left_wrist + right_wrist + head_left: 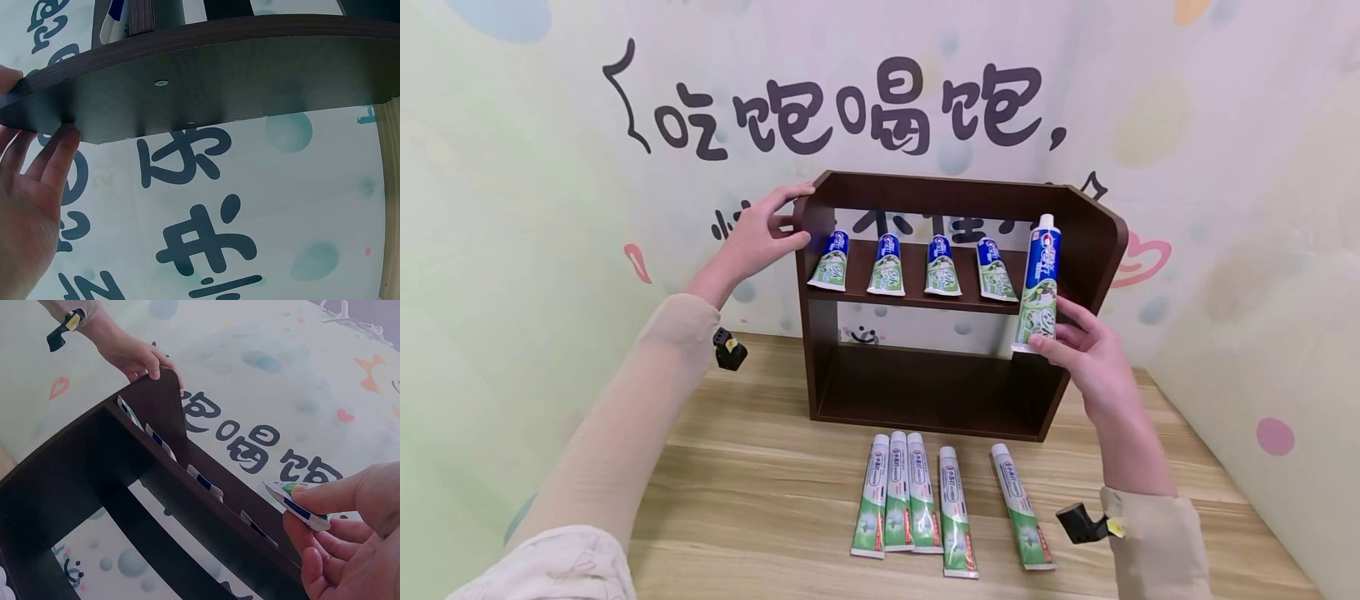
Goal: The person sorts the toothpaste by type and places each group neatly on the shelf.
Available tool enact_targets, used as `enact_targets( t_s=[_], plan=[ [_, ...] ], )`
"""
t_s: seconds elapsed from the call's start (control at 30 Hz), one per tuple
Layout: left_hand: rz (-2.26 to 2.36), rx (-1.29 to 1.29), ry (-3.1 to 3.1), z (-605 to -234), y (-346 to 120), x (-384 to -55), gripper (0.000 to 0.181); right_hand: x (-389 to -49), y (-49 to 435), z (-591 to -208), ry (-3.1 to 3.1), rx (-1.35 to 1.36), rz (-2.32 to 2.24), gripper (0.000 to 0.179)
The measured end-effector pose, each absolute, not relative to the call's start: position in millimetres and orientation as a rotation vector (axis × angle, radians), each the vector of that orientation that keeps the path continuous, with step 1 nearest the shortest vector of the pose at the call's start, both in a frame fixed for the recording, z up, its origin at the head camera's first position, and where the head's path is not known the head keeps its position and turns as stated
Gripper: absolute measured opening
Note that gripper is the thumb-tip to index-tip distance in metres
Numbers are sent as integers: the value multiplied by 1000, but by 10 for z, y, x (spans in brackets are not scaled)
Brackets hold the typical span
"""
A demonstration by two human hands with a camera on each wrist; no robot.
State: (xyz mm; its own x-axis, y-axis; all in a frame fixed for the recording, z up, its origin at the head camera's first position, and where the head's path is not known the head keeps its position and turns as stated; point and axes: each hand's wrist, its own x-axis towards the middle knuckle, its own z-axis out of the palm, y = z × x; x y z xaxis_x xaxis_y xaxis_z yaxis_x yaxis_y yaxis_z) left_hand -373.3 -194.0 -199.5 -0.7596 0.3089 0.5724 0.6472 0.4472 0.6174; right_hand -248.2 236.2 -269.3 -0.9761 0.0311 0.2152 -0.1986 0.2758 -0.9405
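Note:
A dark brown two-tier shelf point(917, 300) stands on the wooden table. My left hand point(752, 237) grips the upper front of its left side panel point(206, 81), thumb on one face and fingers on the other. My right hand point(1093, 354) pinches the flat bottom end of a blue and green toothpaste tube point(1040, 283), cap up, in front of the upper tier's right end. The right wrist view shows this tube point(300, 509) between thumb and fingers. Several matching tubes point(942, 267) lean in a row on the upper tier, caps up.
Several white and green toothpaste tubes point(897, 496) lie on the table point(737, 500) in front of the shelf, one of these tubes point(1022, 508) apart at the right. A wall point(700, 50) with large printed characters rises behind the shelf.

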Motion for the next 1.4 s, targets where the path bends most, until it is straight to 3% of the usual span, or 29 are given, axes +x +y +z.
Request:
enact_targets(
  t_s=[0.9,1.4],
  plan=[
    [-1208,-802,-2335,-2020,-1957,-3755,60,-2675,2551,-2660,-2359,-133,1750,75],
    [-1214,-805,-2331,-2023,-1957,-3764,60,-2693,2632,-2704,-2182,-52,2001,77]
  ],
)
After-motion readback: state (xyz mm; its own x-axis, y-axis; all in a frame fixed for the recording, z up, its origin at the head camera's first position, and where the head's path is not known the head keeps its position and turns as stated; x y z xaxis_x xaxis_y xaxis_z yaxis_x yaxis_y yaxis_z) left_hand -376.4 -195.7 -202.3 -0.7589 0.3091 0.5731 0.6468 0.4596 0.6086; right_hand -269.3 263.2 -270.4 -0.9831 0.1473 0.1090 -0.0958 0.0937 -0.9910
